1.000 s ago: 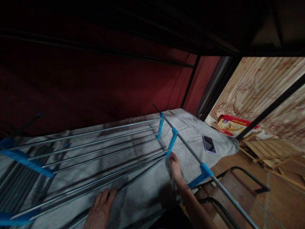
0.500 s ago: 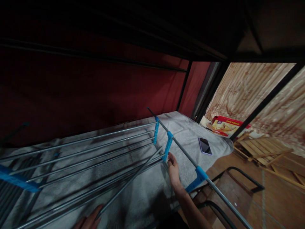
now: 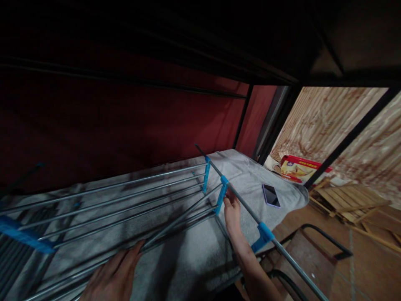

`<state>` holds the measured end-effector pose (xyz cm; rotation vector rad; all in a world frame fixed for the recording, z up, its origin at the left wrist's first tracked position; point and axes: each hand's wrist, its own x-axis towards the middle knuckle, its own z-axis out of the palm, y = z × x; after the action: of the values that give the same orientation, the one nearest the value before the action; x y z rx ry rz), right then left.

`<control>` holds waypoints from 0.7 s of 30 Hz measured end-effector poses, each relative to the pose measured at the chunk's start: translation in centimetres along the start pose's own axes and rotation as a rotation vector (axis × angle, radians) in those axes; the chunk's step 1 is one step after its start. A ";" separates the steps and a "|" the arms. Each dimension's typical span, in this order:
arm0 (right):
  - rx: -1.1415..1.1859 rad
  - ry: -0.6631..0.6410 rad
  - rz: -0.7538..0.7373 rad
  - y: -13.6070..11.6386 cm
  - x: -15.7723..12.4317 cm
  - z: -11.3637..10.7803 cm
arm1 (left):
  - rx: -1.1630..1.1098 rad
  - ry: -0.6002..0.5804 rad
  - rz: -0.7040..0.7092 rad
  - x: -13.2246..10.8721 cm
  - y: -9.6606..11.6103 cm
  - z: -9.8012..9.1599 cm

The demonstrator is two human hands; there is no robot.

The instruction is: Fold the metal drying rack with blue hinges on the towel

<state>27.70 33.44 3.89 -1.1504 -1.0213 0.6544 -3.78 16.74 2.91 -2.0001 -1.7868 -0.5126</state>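
Observation:
A rack of thin grey metal tubes (image 3: 125, 184) joined by blue plastic brackets lies on a light grey cloth. My left hand (image 3: 114, 271), at the lower left, is closed around the near end of a loose metal tube (image 3: 175, 221). That tube slants up to the right, and its far end meets the top part of a blue bracket (image 3: 221, 196). With curled fingers my right hand (image 3: 232, 207) grips this bracket from its right side, just below the long upright pole (image 3: 246, 205). Another blue bracket (image 3: 263, 236) sits lower on the same pole.
A phone (image 3: 271, 195) lies on the grey cloth (image 3: 247, 171) to the right. Beyond are a red and yellow box (image 3: 297, 169), folded wooden slats (image 3: 351, 198) and a chair (image 3: 307, 255). Dark frame bars (image 3: 354, 133) stand at the right, with a dark surface overhead.
The loose tube's far end has moved up and right to the bracket's top. My left hand has come further into view, and my right hand has shifted slightly up along the bracket.

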 end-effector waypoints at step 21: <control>0.016 -0.055 -0.032 -1.3 0.6 -0.1 | 0.054 0.078 0.173 5.1 0.6 -3.0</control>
<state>27.98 33.50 5.27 -1.1054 -1.0774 0.6702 -2.67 19.39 8.04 -2.0448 -1.5488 -0.4757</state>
